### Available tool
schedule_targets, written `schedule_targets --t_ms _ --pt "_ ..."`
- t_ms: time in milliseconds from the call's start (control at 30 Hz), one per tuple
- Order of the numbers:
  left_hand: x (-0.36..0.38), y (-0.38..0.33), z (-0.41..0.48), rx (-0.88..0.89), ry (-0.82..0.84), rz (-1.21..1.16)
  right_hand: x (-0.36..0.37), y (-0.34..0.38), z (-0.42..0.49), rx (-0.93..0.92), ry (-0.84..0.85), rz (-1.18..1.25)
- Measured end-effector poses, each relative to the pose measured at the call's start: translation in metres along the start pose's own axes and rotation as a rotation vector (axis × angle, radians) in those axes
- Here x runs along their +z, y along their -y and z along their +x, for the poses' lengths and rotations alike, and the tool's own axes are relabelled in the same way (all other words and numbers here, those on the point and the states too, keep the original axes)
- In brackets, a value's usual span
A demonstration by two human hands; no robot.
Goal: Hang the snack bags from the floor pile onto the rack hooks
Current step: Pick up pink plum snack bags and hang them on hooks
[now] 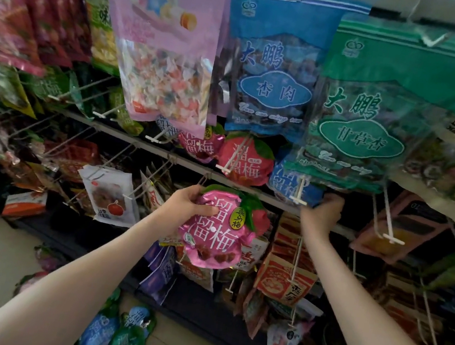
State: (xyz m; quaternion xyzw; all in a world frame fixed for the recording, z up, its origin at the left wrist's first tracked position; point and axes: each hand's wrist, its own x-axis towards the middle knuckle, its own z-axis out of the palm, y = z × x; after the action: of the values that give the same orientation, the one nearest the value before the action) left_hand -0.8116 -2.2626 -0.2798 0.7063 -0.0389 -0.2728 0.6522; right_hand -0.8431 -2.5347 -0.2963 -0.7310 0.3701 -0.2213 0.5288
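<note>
My left hand [190, 200] grips the upper left edge of a pink plum-shaped snack bag [219, 229] and holds it upright in front of the rack, just below the grey crossbar [140, 144]. Higher and to the right, my right hand [323, 212] is curled around the bottom edge of a blue snack bag [288, 179] that hangs from a white hook [298, 197]. A red bag [245, 160] and another pink bag [199, 145] of the same kind hang to the left of it. On the floor lies a pile of blue and green bags [117, 334].
Large pink [167, 41], blue [277, 66] and green [380, 113] bags hang on the top row and overlap the row below. Bare white hooks [388, 229] stick out at the right. More packets fill the lower rows. Pinkish bags [44, 262] lie on the pale floor at the left.
</note>
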Motion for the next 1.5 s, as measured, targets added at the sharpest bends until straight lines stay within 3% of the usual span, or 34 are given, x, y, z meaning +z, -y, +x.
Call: schedule_targets --t_ms 133,233,533,700,900,1167,1500 --pt "0.009 0.001 0.000 -0.053 0.110 -0.061 -0.008 -0.015 -0.052 -0.011 0.634 0.192" --pt "0.016 0.002 0.000 -0.086 0.170 -0.078 -0.022 -0.024 -0.065 -0.012 0.812 0.266" --pt "0.049 0.009 -0.008 -0.149 0.367 -0.023 -0.073 -0.039 -0.093 -0.019 0.766 0.182" --pt "0.075 0.015 -0.009 -0.167 0.416 0.008 -0.085 -0.050 -0.111 -0.003 0.426 0.108" --pt "0.074 0.016 -0.011 -0.142 0.399 -0.076 -0.110 -0.045 -0.125 0.069 0.239 0.236" --pt "0.000 0.019 -0.016 -0.160 0.172 -0.223 -0.084 -0.034 -0.132 0.086 0.270 0.257" --pt "-0.093 0.012 -0.045 -0.080 -0.036 -0.286 0.011 0.026 -0.137 0.020 0.483 0.157"
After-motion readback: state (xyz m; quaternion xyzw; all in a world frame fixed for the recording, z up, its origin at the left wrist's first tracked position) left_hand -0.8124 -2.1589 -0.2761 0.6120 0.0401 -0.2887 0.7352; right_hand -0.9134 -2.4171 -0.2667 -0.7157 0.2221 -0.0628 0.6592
